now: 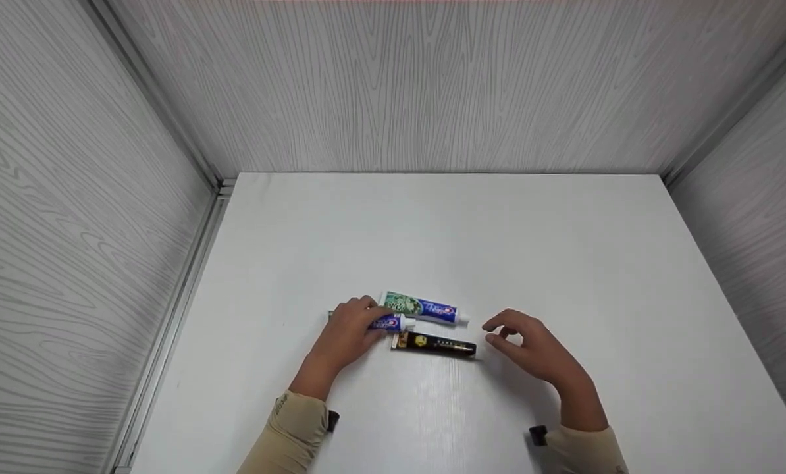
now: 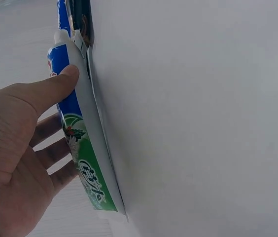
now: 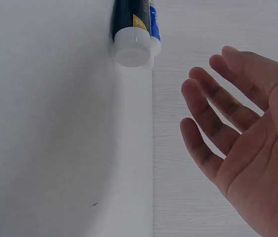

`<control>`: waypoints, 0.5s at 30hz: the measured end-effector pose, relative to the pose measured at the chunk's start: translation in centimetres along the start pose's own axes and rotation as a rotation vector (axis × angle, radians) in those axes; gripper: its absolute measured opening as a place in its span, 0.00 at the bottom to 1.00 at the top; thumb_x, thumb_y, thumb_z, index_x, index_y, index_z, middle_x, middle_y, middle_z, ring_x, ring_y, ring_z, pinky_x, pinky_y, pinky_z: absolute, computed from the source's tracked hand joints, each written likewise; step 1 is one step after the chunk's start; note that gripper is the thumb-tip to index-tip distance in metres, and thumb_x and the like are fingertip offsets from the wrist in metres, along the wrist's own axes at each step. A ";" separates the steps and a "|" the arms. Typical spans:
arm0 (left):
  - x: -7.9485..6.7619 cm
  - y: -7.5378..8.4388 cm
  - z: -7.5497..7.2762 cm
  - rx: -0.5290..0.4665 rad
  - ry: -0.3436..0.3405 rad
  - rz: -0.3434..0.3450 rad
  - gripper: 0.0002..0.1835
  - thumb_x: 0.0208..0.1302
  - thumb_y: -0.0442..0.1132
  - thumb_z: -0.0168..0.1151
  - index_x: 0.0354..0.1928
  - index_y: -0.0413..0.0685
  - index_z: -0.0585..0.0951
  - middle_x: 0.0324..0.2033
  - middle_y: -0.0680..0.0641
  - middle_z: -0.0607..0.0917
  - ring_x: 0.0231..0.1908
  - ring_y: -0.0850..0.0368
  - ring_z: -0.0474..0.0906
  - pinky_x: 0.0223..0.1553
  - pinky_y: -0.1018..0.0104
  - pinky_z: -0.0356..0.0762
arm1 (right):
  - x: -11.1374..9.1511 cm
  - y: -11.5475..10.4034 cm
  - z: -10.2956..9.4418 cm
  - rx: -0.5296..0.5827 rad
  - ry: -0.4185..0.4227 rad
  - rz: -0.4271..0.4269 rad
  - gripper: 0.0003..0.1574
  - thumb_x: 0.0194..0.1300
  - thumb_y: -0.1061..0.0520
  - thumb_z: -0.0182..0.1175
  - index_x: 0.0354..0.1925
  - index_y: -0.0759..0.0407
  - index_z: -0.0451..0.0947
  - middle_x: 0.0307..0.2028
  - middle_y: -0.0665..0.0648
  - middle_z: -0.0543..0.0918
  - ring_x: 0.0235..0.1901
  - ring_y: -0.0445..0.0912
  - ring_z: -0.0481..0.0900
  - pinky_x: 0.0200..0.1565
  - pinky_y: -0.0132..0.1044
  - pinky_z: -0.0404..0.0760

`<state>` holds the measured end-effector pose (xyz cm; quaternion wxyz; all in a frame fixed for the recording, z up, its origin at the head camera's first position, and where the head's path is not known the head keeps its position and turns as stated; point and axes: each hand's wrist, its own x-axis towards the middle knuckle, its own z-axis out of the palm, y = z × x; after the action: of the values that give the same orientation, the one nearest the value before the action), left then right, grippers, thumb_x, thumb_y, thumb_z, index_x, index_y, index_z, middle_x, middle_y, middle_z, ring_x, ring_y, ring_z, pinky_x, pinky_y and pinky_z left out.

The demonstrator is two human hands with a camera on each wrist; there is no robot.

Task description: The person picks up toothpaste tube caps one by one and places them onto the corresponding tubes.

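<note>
My left hand [image 1: 348,330] holds a blue and green toothpaste tube [image 2: 90,153], thumb on one side and fingers on the other. Its white cap points right in the head view, and the palm covers much of the tube there. Just behind it lies a second blue and green toothpaste tube [image 1: 426,307], cap also to the right. In front, a black toothpaste tube [image 1: 436,344] rests on the table with a yellow mark on it. My right hand [image 1: 531,345] hovers right of the black tube's cap end, fingers loosely bent and holding nothing.
The white table [image 1: 445,230] carries all three tubes near its middle front. Wood-grained panels stand around it: a back wall [image 1: 419,85], a left wall [image 1: 70,230] and a right wall [image 1: 755,197]. Both forearms wear beige sleeves [image 1: 294,428], with a small black device at each wrist.
</note>
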<state>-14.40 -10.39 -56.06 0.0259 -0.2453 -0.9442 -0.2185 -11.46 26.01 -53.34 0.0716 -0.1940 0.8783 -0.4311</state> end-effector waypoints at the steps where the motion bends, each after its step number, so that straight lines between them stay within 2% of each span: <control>1: 0.0 0.0 -0.1 0.003 -0.004 -0.009 0.21 0.59 0.44 0.71 0.56 0.59 0.82 0.43 0.52 0.81 0.42 0.54 0.76 0.47 0.53 0.73 | 0.0 0.0 -0.1 0.004 -0.003 0.000 0.12 0.67 0.56 0.63 0.47 0.40 0.79 0.46 0.47 0.83 0.41 0.43 0.81 0.52 0.50 0.75; 5: 0.2 0.0 -0.1 0.012 -0.012 -0.034 0.21 0.61 0.44 0.70 0.57 0.58 0.82 0.44 0.51 0.81 0.44 0.54 0.76 0.48 0.53 0.74 | -0.1 -0.1 -0.3 0.014 -0.011 -0.019 0.10 0.69 0.50 0.62 0.47 0.35 0.79 0.47 0.49 0.84 0.41 0.40 0.80 0.51 0.50 0.75; 10: 0.2 -0.2 -0.1 -0.010 -0.001 -0.035 0.21 0.60 0.43 0.71 0.57 0.57 0.82 0.44 0.50 0.80 0.44 0.53 0.76 0.47 0.53 0.74 | -0.1 -0.1 -0.6 -0.014 0.003 -0.025 0.09 0.69 0.47 0.61 0.48 0.39 0.80 0.47 0.48 0.84 0.41 0.39 0.80 0.49 0.52 0.76; 15: 0.4 0.1 -0.2 -0.051 -0.010 -0.043 0.21 0.61 0.44 0.70 0.57 0.56 0.82 0.44 0.52 0.80 0.44 0.55 0.77 0.48 0.53 0.74 | -0.1 -0.3 -0.8 -0.184 0.119 0.041 0.14 0.67 0.45 0.63 0.49 0.46 0.81 0.46 0.43 0.83 0.43 0.42 0.81 0.45 0.49 0.78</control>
<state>-14.72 -10.24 -55.81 0.0101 -0.2266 -0.9435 -0.2416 -11.51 26.49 -52.63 0.0099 -0.1559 0.9206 -0.3579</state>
